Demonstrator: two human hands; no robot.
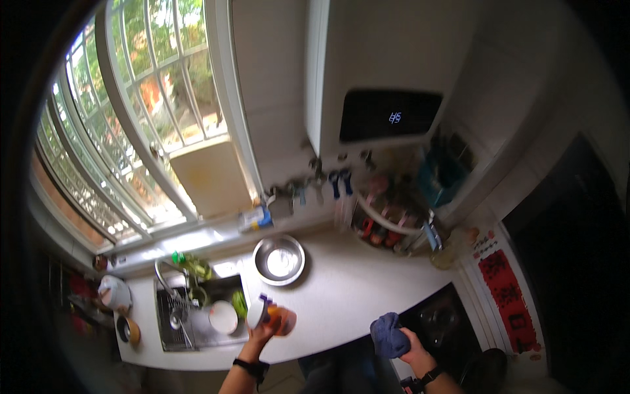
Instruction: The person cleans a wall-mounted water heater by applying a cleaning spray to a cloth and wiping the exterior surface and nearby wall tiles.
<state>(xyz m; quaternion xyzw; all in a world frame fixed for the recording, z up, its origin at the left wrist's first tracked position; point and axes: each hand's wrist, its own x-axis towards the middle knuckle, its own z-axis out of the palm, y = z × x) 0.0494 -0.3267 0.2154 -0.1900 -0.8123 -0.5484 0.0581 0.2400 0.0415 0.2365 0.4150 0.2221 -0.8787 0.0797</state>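
My left hand (262, 336) grips an orange bottle (284, 321) with a white and purple top, probably a spray bottle. It is held over the counter by the sink's right edge. In my right hand (417, 350) is a bunched blue cloth (389, 336), held at the counter's front edge beside the dark cooktop (438, 320). Between and beyond both hands lies the white countertop (339, 290). A round stainless steel basin (279, 260) sits on it near the wall.
Left of my left hand, the sink (206, 340) holds a white bowl (223, 317) and something green. A faucet (165, 276) arches over it. A corner rack (389, 221) with jars stands at the back right. Utensils (339, 183) hang on the wall beneath a water heater (391, 115).
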